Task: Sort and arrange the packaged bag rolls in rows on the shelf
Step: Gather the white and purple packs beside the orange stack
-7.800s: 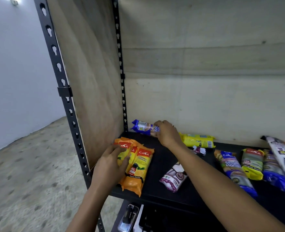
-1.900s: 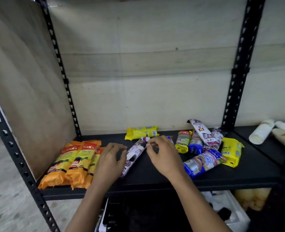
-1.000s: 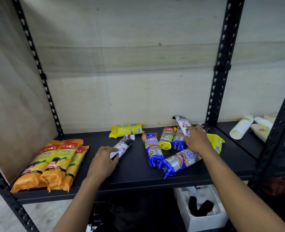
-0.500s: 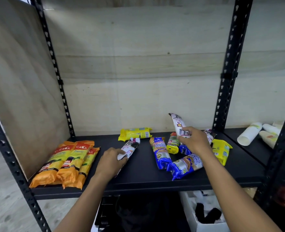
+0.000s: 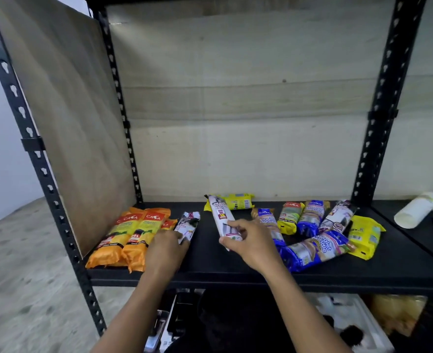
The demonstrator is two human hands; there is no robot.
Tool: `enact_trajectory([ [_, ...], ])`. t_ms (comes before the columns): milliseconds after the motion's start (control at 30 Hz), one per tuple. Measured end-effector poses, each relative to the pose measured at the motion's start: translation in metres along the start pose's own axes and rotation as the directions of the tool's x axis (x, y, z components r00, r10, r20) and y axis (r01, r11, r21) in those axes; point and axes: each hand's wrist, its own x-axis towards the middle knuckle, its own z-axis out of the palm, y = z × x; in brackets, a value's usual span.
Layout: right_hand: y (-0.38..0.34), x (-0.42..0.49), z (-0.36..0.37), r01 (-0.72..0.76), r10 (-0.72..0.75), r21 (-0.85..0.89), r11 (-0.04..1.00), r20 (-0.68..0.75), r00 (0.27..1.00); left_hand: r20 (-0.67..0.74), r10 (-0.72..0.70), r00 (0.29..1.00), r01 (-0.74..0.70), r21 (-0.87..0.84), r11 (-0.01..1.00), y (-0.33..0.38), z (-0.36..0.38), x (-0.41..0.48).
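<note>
The black shelf [image 5: 235,272] carries packaged bag rolls. Orange packs [image 5: 134,233] lie side by side at its left end. My left hand [image 5: 165,250] grips the near end of a white roll [image 5: 188,222] lying right beside them. My right hand [image 5: 248,244] holds a second white roll [image 5: 220,217] slightly above the shelf's middle, pointing back and left. To the right lie blue rolls [image 5: 314,247], a green and yellow pack [image 5: 288,217], another white roll [image 5: 337,217] and a yellow pack [image 5: 363,236]. One more yellow pack [image 5: 237,203] rests at the back.
Black perforated uprights [image 5: 378,138] frame the bay, with a wooden side panel [image 5: 65,118] on the left. White tubes [image 5: 415,212] lie on the neighbouring shelf at right. A white bin [image 5: 348,322] and dark items sit on the level below.
My right hand has carried a white roll from the right-hand cluster to the shelf's middle. My left hand has slid its white roll left, up against the orange packs.
</note>
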Motion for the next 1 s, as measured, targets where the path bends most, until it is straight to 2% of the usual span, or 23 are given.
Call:
enact_trajectory([
  [200, -0.012, -0.014, 0.037, -0.022, 0.02, -0.128, 0.992, -0.02, 1.0, 0.019, -0.019, 1.0, 0.018, 0.038, 0.999, -0.001, 0.0, -0.003],
  [500, -0.017, -0.026, 0.066, 0.052, -0.049, -0.325, 0.944, 0.018, 0.999, 0.035, 0.002, 0.999, 0.005, -0.191, 0.982, -0.001, 0.01, 0.0],
  [800, -0.006, -0.024, 0.066, 0.079, -0.058, -0.209, 0.975, 0.105, 0.993, 0.039, 0.068, 0.997, -0.055, -0.268, 0.962, 0.0, 0.017, -0.001],
  [1000, -0.003, -0.024, 0.074, 0.131, -0.12, -0.175, 0.976, 0.073, 0.99, 0.004, 0.044, 0.999, -0.041, -0.283, 0.958, -0.007, 0.019, 0.002],
])
